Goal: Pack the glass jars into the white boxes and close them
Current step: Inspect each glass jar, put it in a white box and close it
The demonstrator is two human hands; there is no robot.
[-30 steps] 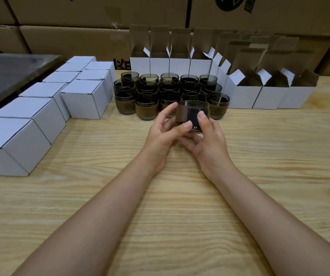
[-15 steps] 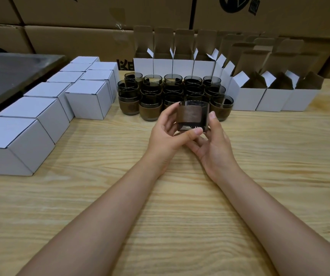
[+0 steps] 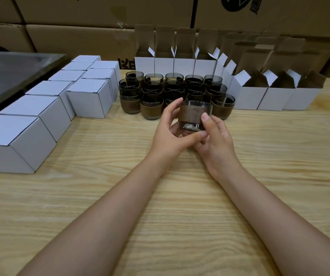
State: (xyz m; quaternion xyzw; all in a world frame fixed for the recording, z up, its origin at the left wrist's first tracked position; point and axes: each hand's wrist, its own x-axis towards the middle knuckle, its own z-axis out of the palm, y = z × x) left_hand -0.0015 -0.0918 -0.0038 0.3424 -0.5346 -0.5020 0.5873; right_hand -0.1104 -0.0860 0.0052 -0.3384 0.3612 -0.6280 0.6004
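Where the desk [image 3: 184, 206] runs along its left edge, nine closed white boxes [image 3: 88, 100] stand in two rows; open boxes [image 3: 249, 98] line the back edge, with roughly fifteen glass jars [image 3: 152, 106] before them; mid-desk, the left hand [image 3: 170, 134] and right hand [image 3: 217, 140] curl half-closed round one jar [image 3: 192, 116]

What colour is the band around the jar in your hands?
The band on the jar is brown, over dark smoky glass. The head view shows it best.

Left forearm [image 3: 104, 208] enters from 7 o'clock, right forearm [image 3: 279, 212] from 5 o'clock, converging at centre. Left hand [image 3: 170, 132] curls round the glass jar [image 3: 195, 116] at its 9 o'clock side. Right hand [image 3: 216, 140] cradles it from below, thumb on its front.
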